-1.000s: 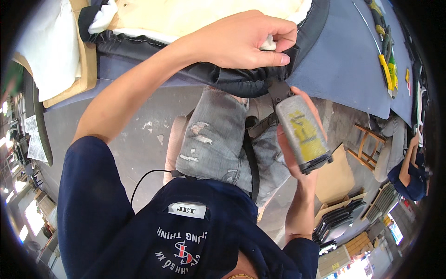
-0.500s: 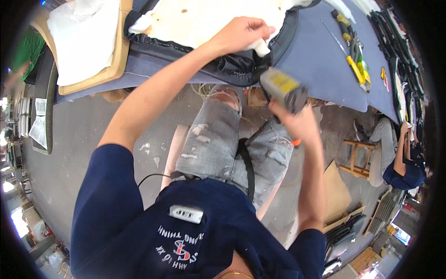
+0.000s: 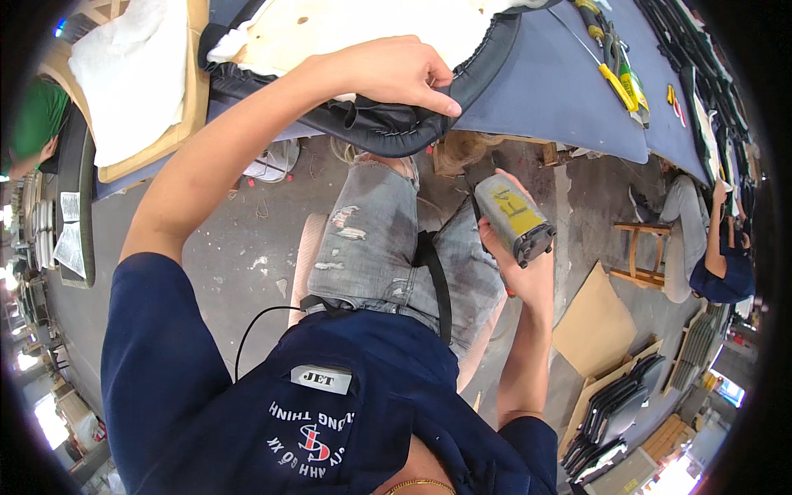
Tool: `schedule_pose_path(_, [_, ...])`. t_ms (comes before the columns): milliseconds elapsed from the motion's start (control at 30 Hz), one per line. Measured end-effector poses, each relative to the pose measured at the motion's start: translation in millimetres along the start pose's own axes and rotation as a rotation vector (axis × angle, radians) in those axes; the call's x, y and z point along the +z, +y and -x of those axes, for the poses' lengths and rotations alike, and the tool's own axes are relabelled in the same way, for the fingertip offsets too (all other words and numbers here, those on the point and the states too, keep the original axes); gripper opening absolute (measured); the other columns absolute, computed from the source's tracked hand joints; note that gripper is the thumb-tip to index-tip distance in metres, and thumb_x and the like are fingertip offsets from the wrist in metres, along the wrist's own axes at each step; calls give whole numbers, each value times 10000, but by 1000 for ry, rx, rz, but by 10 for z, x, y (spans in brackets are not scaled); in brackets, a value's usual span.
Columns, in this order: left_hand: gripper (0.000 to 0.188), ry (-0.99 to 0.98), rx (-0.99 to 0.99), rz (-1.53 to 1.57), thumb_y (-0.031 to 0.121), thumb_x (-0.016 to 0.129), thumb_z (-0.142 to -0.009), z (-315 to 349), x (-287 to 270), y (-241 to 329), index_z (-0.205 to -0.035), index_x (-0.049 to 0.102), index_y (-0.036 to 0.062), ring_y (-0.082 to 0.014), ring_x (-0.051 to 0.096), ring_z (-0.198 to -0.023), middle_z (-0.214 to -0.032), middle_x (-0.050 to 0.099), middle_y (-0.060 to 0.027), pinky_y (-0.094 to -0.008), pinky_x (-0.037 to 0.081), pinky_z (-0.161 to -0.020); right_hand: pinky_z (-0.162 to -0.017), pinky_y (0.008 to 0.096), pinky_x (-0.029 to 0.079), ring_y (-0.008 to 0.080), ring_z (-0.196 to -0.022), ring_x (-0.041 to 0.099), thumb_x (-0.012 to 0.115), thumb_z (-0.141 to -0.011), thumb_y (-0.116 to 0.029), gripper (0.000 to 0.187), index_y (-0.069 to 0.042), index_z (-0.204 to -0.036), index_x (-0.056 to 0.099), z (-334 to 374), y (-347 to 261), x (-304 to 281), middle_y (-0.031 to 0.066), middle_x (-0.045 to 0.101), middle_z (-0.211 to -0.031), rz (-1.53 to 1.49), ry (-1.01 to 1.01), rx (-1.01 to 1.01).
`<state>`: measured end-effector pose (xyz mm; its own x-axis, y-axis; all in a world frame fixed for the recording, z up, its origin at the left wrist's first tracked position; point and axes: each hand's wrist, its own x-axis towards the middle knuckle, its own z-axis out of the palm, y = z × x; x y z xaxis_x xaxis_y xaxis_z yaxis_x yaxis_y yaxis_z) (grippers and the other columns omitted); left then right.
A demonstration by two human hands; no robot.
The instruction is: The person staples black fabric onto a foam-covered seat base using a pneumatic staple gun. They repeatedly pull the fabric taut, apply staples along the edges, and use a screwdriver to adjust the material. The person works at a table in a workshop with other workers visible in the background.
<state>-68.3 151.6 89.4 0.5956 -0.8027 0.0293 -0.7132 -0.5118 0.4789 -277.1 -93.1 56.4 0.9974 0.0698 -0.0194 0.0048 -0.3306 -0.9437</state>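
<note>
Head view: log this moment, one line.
left hand: at black cover edge, grip unclear | right hand: holds grey-and-yellow tool, apart from cover | blue-grey tabletop: yellow-handled screwdriver

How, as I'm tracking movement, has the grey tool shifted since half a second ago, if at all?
Yes: the grey tool has moved down the view, away from the front edge of the blue table.

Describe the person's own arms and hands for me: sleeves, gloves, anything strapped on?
The left sleeve and right sleeve are short, plain dark navy, ending near the elbows. Below them the left forearm and right forearm are bare. The left hand and right hand are ungloved. No watch, bracelet or cable shows on either arm.
</note>
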Motion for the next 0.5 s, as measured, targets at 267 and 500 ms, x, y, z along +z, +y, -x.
schedule_pose_path(267, [516, 152, 194, 287, 478, 700, -962, 3, 295, -481, -746, 623, 15, -198, 500, -787, -706, 515, -65, -370, 422, -712, -924, 297, 517, 136, -1001, 659, 715, -849, -19, 670, -42, -1490, 518, -233, -15, 106, 79, 715, -1128, -41, 0, -63])
schedule_pose_path(500, [487, 220, 116, 346, 341, 706, -973, 13, 344, -428, -683, 475, 25, -199, 399, -744, -644, 389, -42, -360, 382, -751, -953, 300, 511, 144, -990, 690, 706, -805, 13, 688, -49, -1471, 548, -304, -132, 284, 87, 734, -1096, 57, -29, -73])
